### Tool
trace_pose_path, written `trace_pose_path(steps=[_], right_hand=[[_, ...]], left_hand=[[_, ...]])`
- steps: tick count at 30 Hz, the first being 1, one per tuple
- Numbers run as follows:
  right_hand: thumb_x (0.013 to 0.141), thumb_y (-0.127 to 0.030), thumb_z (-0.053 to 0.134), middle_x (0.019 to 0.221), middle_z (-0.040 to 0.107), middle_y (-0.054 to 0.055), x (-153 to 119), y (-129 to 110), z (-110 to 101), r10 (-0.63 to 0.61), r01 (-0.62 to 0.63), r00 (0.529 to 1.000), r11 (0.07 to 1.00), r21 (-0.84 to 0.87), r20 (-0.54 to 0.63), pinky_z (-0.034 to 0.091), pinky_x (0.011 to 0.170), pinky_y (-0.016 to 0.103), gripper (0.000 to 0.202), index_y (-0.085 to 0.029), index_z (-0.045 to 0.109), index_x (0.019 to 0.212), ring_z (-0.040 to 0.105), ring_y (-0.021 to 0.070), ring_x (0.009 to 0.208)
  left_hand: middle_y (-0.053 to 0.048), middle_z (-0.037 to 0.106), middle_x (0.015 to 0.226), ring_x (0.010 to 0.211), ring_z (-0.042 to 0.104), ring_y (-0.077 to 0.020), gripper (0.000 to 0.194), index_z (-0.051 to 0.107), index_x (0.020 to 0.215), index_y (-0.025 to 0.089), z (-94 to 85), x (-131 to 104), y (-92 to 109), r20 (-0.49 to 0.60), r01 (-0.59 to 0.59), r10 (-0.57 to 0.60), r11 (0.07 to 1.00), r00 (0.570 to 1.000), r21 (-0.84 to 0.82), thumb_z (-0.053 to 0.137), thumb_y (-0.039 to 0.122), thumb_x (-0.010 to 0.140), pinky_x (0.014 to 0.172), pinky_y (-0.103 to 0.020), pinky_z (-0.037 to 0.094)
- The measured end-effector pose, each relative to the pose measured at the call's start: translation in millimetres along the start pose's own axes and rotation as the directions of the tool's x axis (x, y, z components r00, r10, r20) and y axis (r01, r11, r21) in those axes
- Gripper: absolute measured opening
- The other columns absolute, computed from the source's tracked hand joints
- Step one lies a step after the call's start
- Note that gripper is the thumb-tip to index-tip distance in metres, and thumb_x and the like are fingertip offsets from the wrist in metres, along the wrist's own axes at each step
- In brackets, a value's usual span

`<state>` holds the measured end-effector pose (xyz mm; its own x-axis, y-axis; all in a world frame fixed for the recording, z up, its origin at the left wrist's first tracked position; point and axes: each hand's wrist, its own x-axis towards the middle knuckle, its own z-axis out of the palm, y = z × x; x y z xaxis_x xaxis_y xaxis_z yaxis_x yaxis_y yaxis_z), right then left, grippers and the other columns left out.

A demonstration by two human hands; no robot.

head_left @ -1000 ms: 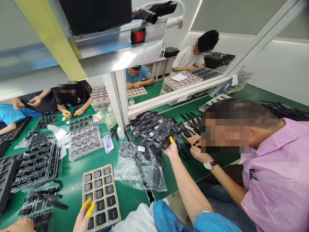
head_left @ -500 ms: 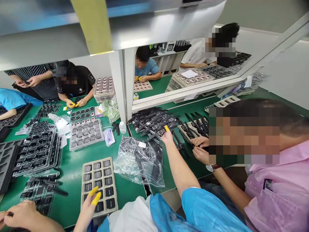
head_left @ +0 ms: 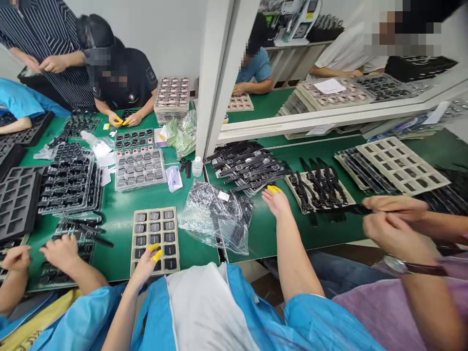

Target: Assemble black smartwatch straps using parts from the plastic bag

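My left hand [head_left: 145,265] is over the lower part of a beige tray [head_left: 155,210] of black square pieces. Two of its fingertips wear yellow covers; the fingers are stretched out and nothing shows in them. Beyond the tray's right side lies a clear plastic bag [head_left: 204,219] with dark contents. My right hand [head_left: 277,201] is palm up, fingers apart, with yellow on a fingertip and nothing in it. It is just in front of a heap of black watch-like straps [head_left: 252,165], not gripping any.
At right, a person's hands [head_left: 395,224] hold a dark strap beside a strap-filled tray [head_left: 298,190] and stacked trays [head_left: 402,165]. A person's hands [head_left: 60,251] are at left. A white post [head_left: 215,73] and small bottle [head_left: 197,166] stand ahead.
The view has tilted down and shifted. My right hand has drawn back from the strap heap and turned palm up. My left hand remains over the tray. The right-hand person's head has left view.
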<state>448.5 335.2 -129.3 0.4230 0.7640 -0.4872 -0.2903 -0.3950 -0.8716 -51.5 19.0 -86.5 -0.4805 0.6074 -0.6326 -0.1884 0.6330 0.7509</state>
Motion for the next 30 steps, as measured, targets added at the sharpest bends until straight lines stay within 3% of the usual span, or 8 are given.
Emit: trace_pose_path(steps=[3, 5, 6, 8, 12, 17, 23, 30], right_hand=[[0.082, -0.029, 0.073, 0.100, 0.070, 0.002, -60, 33, 0, -0.133, 0.131, 0.991, 0.990, -0.047, -0.021, 0.059, 0.089, 0.033, 0.026, -0.023, 0.062, 0.105, 0.069, 0.0142, 0.087], [0.087, -0.041, 0.070, 0.095, 0.072, 0.006, -116, 73, 5, -0.184, 0.234, 0.928, 0.964, -0.124, 0.325, 0.060, 0.088, 0.040, 0.027, -0.020, 0.068, 0.103, 0.071, 0.0198, 0.087], [0.089, -0.045, 0.068, 0.098, 0.074, 0.009, -144, 96, 9, -0.073, 0.228, 0.824, 0.951, -0.210, 0.562, 0.060, 0.090, 0.043, 0.030, -0.019, 0.070, 0.103, 0.072, 0.0232, 0.091], [0.089, -0.045, 0.066, 0.108, 0.075, 0.011, -190, 142, 19, 0.117, 0.339, 0.636, 0.846, -0.412, 0.763, 0.057, 0.098, 0.048, 0.030, -0.019, 0.074, 0.103, 0.071, 0.0274, 0.101], [0.094, -0.034, 0.049, 0.155, 0.048, 0.021, -208, 199, 44, -0.068, 0.533, 0.802, 0.531, -0.658, 0.594, 0.024, 0.126, 0.057, 0.051, -0.011, 0.061, 0.138, 0.035, 0.0347, 0.151], [0.097, -0.048, 0.046, 0.173, 0.001, 0.024, -156, 198, 72, -0.155, 0.474, 0.878, 0.135, -0.870, 0.454, 0.014, 0.127, 0.058, 0.085, -0.006, 0.018, 0.165, -0.001, 0.0364, 0.161], [0.092, -0.070, 0.052, 0.173, -0.008, 0.022, -119, 171, 101, -0.013, 0.385, 0.921, -0.106, -0.917, 0.389, 0.020, 0.117, 0.072, 0.100, -0.026, 0.003, 0.168, -0.001, 0.0443, 0.159], [0.085, -0.034, 0.072, 0.165, 0.016, 0.027, -115, 165, 124, -0.037, 0.321, 0.942, -0.200, -0.926, 0.335, 0.045, 0.103, 0.060, 0.094, -0.031, 0.021, 0.164, 0.024, 0.0463, 0.150]], left_hand=[[-0.012, 0.077, 0.109, 0.123, 0.066, -0.0336, 0.040, 0.074, 0.101, 0.018, -4.2, 6, -15, 0.071, 0.030, -0.033, 0.998, 0.997, 0.050, 0.086, 0.017, 0.063, 0.121, -0.049, 0.039], [-0.013, 0.076, 0.112, 0.123, 0.066, -0.0328, 0.042, 0.072, 0.107, 0.017, -7.1, 11, -26, 0.086, 0.006, -0.016, 0.993, 0.996, 0.119, 0.084, 0.023, 0.068, 0.119, -0.050, 0.041], [-0.014, 0.075, 0.114, 0.122, 0.066, -0.0322, 0.042, 0.070, 0.111, 0.016, -7.9, 14, -31, 0.105, -0.017, -0.002, 0.984, 0.994, 0.176, 0.081, 0.026, 0.072, 0.118, -0.050, 0.042], [-0.016, 0.074, 0.120, 0.121, 0.067, -0.0313, 0.043, 0.067, 0.118, 0.013, -8.0, 19, -40, 0.153, -0.065, 0.021, 0.954, 0.988, 0.292, 0.073, 0.028, 0.079, 0.115, -0.049, 0.045], [-0.017, 0.073, 0.120, 0.120, 0.067, -0.0313, 0.043, 0.066, 0.121, 0.012, -5.1, 28, -46, 0.229, -0.128, 0.039, 0.913, 0.973, 0.387, 0.067, 0.024, 0.079, 0.112, -0.048, 0.046], [-0.015, 0.074, 0.117, 0.120, 0.066, -0.0301, 0.041, 0.067, 0.120, 0.013, -3.3, 32, -44, 0.312, -0.188, 0.055, 0.890, 0.949, 0.416, 0.066, 0.026, 0.081, 0.109, -0.043, 0.049], [-0.018, 0.071, 0.124, 0.123, 0.065, -0.0307, 0.049, 0.062, 0.130, 0.011, -9.0, 28, -49, 0.341, -0.205, 0.039, 0.859, 0.939, 0.468, 0.063, 0.022, 0.082, 0.107, -0.042, 0.050], [-0.017, 0.070, 0.128, 0.121, 0.066, -0.0285, 0.049, 0.062, 0.133, 0.012, -7.3, 28, -61, 0.313, -0.181, 0.040, 0.882, 0.949, 0.436, 0.061, 0.023, 0.085, 0.108, -0.042, 0.050]])
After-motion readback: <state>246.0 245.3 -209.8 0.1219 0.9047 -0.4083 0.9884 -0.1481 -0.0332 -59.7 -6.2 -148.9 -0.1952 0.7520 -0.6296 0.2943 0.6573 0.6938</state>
